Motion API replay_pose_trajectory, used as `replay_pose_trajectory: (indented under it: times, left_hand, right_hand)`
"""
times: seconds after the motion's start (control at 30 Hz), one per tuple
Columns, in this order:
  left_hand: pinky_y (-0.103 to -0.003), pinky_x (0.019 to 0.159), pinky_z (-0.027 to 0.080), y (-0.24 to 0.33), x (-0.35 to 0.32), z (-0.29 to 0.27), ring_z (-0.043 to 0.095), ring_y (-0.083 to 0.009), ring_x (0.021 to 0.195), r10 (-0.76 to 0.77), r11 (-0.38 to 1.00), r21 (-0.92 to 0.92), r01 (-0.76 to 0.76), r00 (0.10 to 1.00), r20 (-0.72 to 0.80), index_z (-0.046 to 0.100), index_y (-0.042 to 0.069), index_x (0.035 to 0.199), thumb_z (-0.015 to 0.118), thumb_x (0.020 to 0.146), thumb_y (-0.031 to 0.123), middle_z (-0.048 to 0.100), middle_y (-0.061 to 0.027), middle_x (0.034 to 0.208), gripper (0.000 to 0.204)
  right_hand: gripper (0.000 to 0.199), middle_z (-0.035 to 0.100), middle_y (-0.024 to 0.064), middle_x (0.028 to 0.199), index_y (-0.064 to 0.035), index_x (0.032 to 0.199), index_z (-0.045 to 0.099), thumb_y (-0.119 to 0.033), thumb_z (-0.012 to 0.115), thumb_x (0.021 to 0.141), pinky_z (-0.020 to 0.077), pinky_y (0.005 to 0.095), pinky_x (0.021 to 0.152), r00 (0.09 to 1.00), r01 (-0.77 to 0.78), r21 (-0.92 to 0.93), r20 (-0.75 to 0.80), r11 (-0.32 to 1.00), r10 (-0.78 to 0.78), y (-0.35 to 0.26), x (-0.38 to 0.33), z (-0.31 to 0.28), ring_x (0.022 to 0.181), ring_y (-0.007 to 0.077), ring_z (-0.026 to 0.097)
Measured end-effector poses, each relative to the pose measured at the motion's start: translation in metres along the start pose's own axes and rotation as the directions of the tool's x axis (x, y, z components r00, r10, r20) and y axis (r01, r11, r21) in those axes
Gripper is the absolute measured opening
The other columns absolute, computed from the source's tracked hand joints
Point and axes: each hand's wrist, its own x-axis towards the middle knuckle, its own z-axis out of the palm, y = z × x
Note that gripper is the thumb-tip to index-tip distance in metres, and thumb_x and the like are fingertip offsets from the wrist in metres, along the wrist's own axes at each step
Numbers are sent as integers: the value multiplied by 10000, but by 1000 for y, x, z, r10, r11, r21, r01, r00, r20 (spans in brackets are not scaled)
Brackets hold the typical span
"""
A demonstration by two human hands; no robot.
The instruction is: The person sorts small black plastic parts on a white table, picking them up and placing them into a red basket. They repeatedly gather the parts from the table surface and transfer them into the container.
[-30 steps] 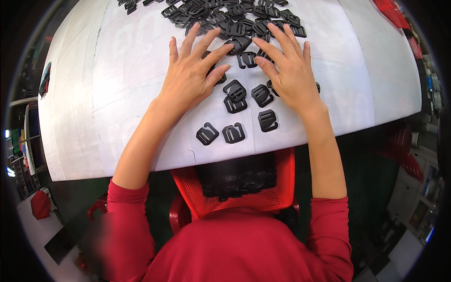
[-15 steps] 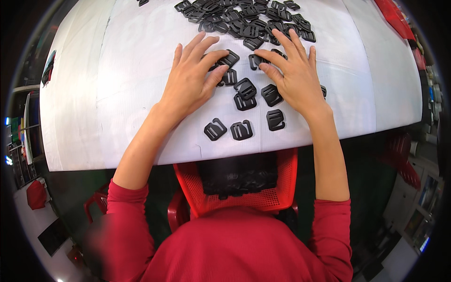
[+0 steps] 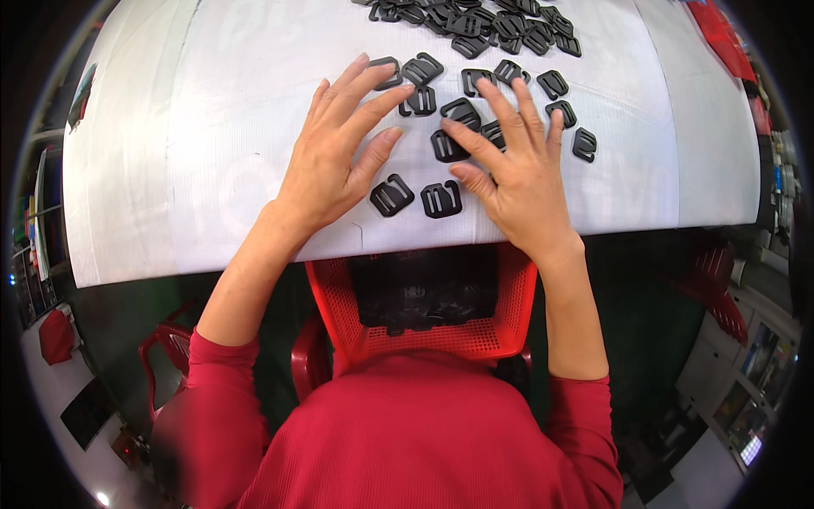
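Note:
Black plastic strap buckles with slots and a hooked side lie on the white tabletop. My left hand [image 3: 331, 151] hovers at the left of the loose ones, fingers spread. Its fingertips are by a buckle [image 3: 420, 102] and partly cover another [image 3: 387, 73]. My right hand [image 3: 523, 174] is over the middle of the group, fingers apart. Its index fingertip touches or hangs just above a dark buckle [image 3: 448, 147], and part of another [image 3: 492, 133] shows behind its fingers. Nearer the table edge, one buckle [image 3: 392, 196] sits beside another [image 3: 442, 200].
A heap of similar buckles [image 3: 466, 24] covers the far middle of the table [image 3: 229, 144]. Below the near edge, at my lap, stands a red perforated basket [image 3: 517, 327] with black pieces inside. Red plastic chairs [image 3: 170, 346] stand around, and red material [image 3: 721, 38] lies far right.
Both hands have drawn nearer to me relative to the table. The right hand now covers where a near buckle lay. Buckles near the fingertips lie more spread out. The whole view has shifted slightly.

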Motion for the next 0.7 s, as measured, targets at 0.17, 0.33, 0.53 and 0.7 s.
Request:
replay_pose_trajectory:
  times: [0.17,0.33,0.53,0.7]
  left_hand:
    - [-480,1177,250,-16,-6,-8,314,-341,1442,-56,998,43,56,998,-2,527,114,1396,527,971,182,450,-121,1483,431]
    - [-495,1194,204,-38,12,-3,291,-313,1456,-18,998,61,13,996,92,423,106,1469,508,982,248,410,-130,1517,515]
    - [-488,1183,237,-25,47,29,347,-322,1425,153,988,-16,-153,978,142,444,99,1452,518,980,251,459,-148,1472,501]
    - [-410,1144,331,-26,44,24,497,-285,1309,6,803,-588,99,985,175,510,40,1393,439,1038,336,566,-161,1358,468]
  right_hand:
    - [458,376,118,1529,-233,1312,623,-483,572,932,128,691,1119,979,-168,111,-99,980,179,24,-13,-13,1452,380,248]
    - [612,331,187,1549,-151,1467,440,-507,501,974,122,616,1158,882,-451,86,-110,888,458,79,-32,-17,1463,384,234]
    - [593,410,142,1511,-138,1449,455,-494,504,978,152,553,1176,968,-237,123,-57,964,245,76,6,3,1444,310,308]
    - [461,619,128,1287,-85,1305,603,-420,522,999,382,386,1057,973,-136,555,-80,821,216,65,16,4,1233,261,549]
